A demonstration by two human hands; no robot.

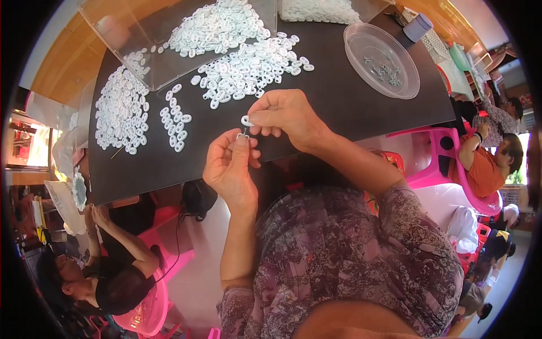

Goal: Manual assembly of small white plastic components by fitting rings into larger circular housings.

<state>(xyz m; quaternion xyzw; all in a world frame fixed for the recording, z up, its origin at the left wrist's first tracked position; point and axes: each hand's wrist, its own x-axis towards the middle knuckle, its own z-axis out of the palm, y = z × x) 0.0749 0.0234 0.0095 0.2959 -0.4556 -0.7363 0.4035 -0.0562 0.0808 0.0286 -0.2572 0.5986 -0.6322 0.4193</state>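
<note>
Pinched between thumb and fingers, a small white piece (243, 136) sat in the left hand (230, 164), near the middle of the frame. Just above and to its right, the right hand (288, 116) held a white oval link (247, 120) in a narrow pinch of thumb and forefinger. A thin metal bit (245, 130) showed between the two pieces; whether it touched both could not be told.

At the lower left sat a person in a dark top (124, 282), on a pink chair (148, 311). Further right and higher, a broad heap of white links (121, 107) covered the left part of the dark table (327, 85). Beside that heap lay a small cluster of links (175, 120) in uneven rows. A clear box (161, 28) at the upper left held another pile (220, 28), and a loose mound (248, 70) spread just below, toward the centre. A clear bag of white pieces (319, 10) lay at the top.

Toward the upper right, a round clear tray (375, 42) held small metal hooks (388, 74), with a greyish-purple container (418, 27) near its rim. At the far right, a person in orange (480, 172) sat on another pink chair (432, 152).
</note>
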